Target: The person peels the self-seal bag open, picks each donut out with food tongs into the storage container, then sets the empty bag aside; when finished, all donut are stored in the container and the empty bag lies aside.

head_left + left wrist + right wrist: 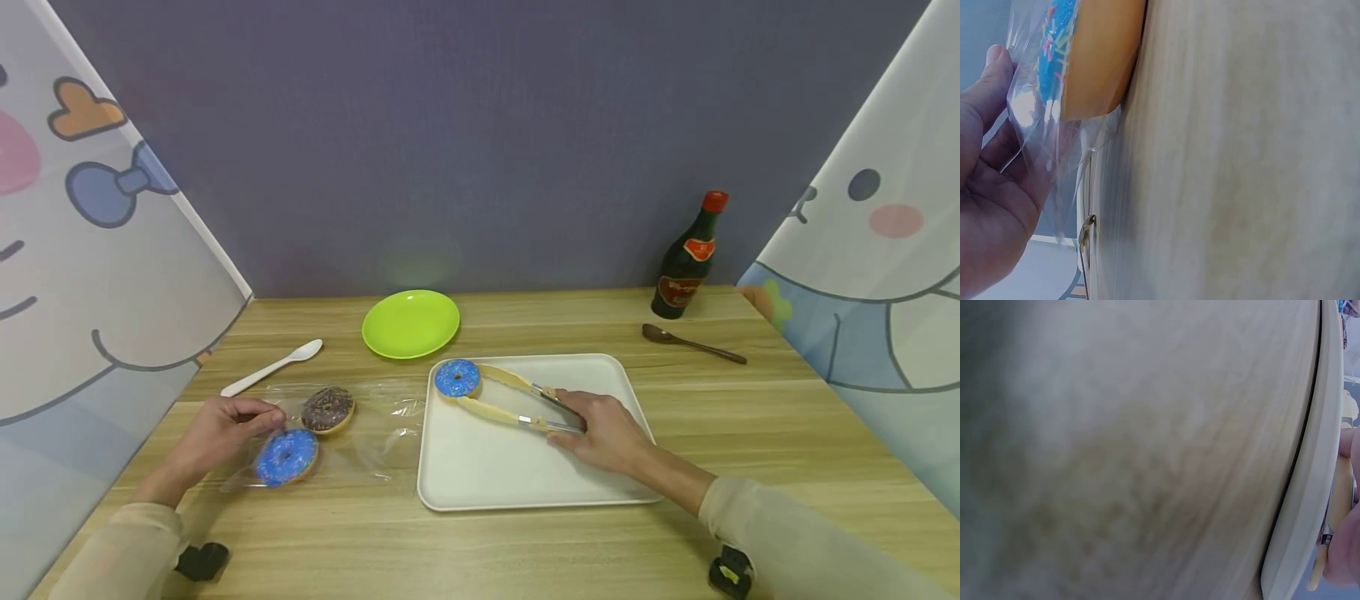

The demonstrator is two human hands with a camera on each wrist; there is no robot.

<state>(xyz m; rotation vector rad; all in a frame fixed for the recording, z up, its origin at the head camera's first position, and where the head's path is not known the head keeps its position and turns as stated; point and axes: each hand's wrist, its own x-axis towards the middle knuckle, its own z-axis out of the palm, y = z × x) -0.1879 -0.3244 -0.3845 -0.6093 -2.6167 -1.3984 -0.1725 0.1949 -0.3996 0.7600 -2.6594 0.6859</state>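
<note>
My left hand (pixel 217 437) pinches the left edge of a clear plastic bag (pixel 375 450) between thumb and fingers. Inside the bag lie a blue-iced donut with sprinkles (pixel 287 458) and a chocolate donut (pixel 327 410). Up close in the left wrist view, the bag's film (pixel 1035 137) wraps round the blue donut's side (pixel 1097 62). My right hand (pixel 607 429) grips a pair of tongs (pixel 491 412) with cream tips. Those tips stand on either side of another blue donut (pixel 457 379) at the upper left corner of a white tray (pixel 525 475).
A green plate (pixel 411 325) is behind the bag and tray. To the left lies a white spoon (pixel 273 367). A dark bottle (pixel 684 271) stands at the back right, with a brown wooden spoon (pixel 693 342) in front of it. A grey panel (pixel 480 150) closes off the back.
</note>
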